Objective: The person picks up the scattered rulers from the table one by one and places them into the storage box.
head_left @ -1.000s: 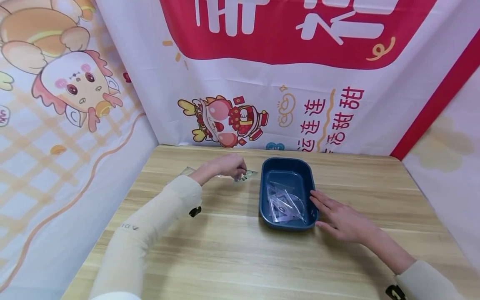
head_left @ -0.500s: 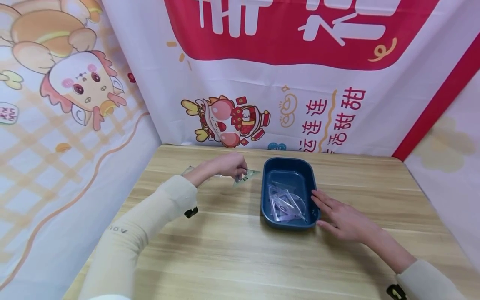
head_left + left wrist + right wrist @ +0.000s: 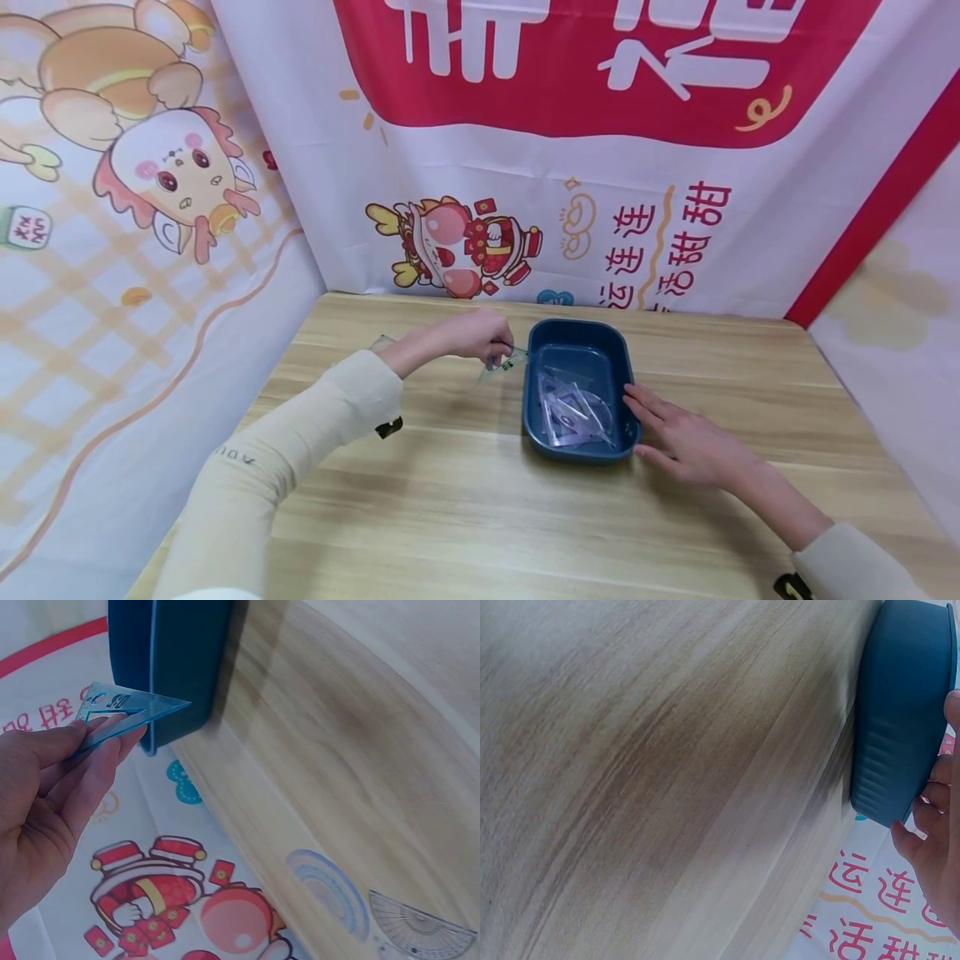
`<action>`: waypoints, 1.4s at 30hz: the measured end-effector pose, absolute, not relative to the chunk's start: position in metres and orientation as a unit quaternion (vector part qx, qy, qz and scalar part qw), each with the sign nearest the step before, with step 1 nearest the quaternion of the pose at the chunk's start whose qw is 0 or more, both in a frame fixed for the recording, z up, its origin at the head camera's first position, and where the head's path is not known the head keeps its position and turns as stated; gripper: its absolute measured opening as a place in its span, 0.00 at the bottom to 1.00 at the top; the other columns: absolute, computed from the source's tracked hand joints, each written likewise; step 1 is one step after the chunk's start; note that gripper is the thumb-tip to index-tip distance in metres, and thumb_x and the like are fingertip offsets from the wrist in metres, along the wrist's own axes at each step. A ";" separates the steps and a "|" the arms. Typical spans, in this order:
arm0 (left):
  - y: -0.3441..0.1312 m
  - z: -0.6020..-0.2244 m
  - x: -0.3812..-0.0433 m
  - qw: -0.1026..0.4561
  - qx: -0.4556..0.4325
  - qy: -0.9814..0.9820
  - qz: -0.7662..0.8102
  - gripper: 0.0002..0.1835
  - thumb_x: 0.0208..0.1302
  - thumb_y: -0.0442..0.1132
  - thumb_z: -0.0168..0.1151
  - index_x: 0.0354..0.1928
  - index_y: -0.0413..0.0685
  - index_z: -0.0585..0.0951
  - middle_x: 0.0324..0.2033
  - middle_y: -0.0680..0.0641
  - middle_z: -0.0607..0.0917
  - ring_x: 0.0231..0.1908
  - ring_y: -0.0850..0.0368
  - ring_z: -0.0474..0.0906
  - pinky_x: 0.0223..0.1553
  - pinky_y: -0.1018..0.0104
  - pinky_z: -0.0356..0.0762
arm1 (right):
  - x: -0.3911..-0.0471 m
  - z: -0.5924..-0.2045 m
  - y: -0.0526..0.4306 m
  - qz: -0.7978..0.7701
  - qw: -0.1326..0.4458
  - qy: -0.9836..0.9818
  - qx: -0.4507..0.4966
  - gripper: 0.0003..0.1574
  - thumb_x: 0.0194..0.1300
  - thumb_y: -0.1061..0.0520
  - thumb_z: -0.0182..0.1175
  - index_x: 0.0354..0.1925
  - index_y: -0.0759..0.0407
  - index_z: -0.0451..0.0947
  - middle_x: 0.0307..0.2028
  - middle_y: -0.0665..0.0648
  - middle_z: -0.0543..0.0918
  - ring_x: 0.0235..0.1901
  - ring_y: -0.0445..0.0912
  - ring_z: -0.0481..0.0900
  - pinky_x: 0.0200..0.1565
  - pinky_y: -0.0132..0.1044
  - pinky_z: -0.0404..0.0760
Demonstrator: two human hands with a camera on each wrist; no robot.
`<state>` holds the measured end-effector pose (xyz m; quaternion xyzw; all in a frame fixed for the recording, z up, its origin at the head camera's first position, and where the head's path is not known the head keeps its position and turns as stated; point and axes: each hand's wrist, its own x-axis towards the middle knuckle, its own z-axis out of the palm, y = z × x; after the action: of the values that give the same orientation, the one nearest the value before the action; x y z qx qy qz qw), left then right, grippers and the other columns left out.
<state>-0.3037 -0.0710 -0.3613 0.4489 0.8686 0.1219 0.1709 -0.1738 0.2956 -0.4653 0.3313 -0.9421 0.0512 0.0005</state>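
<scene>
My left hand (image 3: 480, 335) pinches a small clear set square (image 3: 124, 709) between thumb and fingers. One pointed corner of the set square overlaps the left rim of a dark blue plastic box (image 3: 573, 358) in the head view. Inside that box lie several clear drawing tools (image 3: 570, 417), among them triangular pieces and a curved one. At the box's right side, my right hand (image 3: 690, 437) rests its extended fingers against the rim, with the thumb near the front corner. Two clear protractors, a bluish one (image 3: 330, 889) and a colourless one (image 3: 424, 934), lie on the table, mostly hidden by my left arm in the head view.
The wood-grain table (image 3: 450, 500) ends at a printed cloth wall (image 3: 465, 158) just behind the box. Another printed cloth (image 3: 150, 275) runs along the left edge, and a pale one (image 3: 900, 292) stands on the right.
My left hand has moved slightly right with the set square, bringing its corner to the box's rim. My right hand stays at the box's side. The head view has shifted a little.
</scene>
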 end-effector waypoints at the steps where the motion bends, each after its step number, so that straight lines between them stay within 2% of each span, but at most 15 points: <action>1: -0.068 -0.361 -0.303 0.170 0.450 0.868 0.120 0.13 0.72 0.36 0.58 0.31 0.44 0.88 0.26 0.50 0.88 0.25 0.65 0.82 0.33 0.75 0.82 | -0.174 -0.465 0.296 0.051 0.001 -0.942 0.331 0.49 0.71 0.30 0.49 0.75 0.59 0.58 0.78 0.60 0.55 0.73 0.56 0.63 0.63 0.55 0.75; 11: -0.036 -0.352 -0.300 0.158 0.480 0.858 0.089 0.13 0.73 0.39 0.57 0.35 0.44 0.88 0.26 0.52 0.88 0.25 0.65 0.81 0.33 0.74 0.81 | -0.174 -0.465 0.296 0.047 -0.002 -0.943 0.331 0.48 0.72 0.30 0.48 0.75 0.59 0.58 0.78 0.60 0.55 0.74 0.56 0.61 0.64 0.55 0.74; 17: -0.015 -0.350 -0.302 0.165 0.496 0.848 0.087 0.13 0.73 0.38 0.57 0.34 0.41 0.88 0.27 0.49 0.89 0.25 0.64 0.82 0.31 0.75 0.81 | -0.175 -0.467 0.296 0.048 -0.001 -0.942 0.333 0.48 0.72 0.31 0.49 0.75 0.59 0.58 0.78 0.59 0.54 0.74 0.56 0.61 0.65 0.54 0.74; 23: 0.007 -0.349 -0.307 0.149 0.511 0.844 0.072 0.14 0.72 0.37 0.58 0.32 0.40 0.88 0.26 0.47 0.90 0.24 0.63 0.83 0.29 0.76 0.79 | -0.175 -0.466 0.296 0.049 -0.003 -0.943 0.330 0.48 0.72 0.31 0.48 0.75 0.59 0.58 0.78 0.59 0.54 0.74 0.55 0.61 0.65 0.54 0.74; 27: 0.020 -0.350 -0.313 0.146 0.512 0.844 0.065 0.13 0.72 0.35 0.58 0.32 0.40 0.88 0.25 0.47 0.90 0.24 0.61 0.85 0.31 0.76 0.79 | -0.174 -0.465 0.297 0.054 -0.003 -0.942 0.331 0.47 0.72 0.31 0.49 0.76 0.59 0.58 0.78 0.59 0.54 0.74 0.54 0.62 0.64 0.53 0.75; 42: 0.059 -0.367 -0.338 0.194 0.459 0.864 0.069 0.09 0.71 0.35 0.60 0.41 0.40 0.87 0.30 0.46 0.91 0.29 0.58 0.88 0.33 0.73 0.83 | -0.176 -0.466 0.300 0.046 -0.004 -0.942 0.332 0.47 0.72 0.32 0.50 0.76 0.58 0.57 0.78 0.58 0.54 0.74 0.54 0.61 0.65 0.53 0.74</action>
<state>-0.3380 0.0593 -0.3671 0.4591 0.8643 0.0693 0.1936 -0.1757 0.3002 -0.4656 0.3319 -0.9422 0.0465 -0.0042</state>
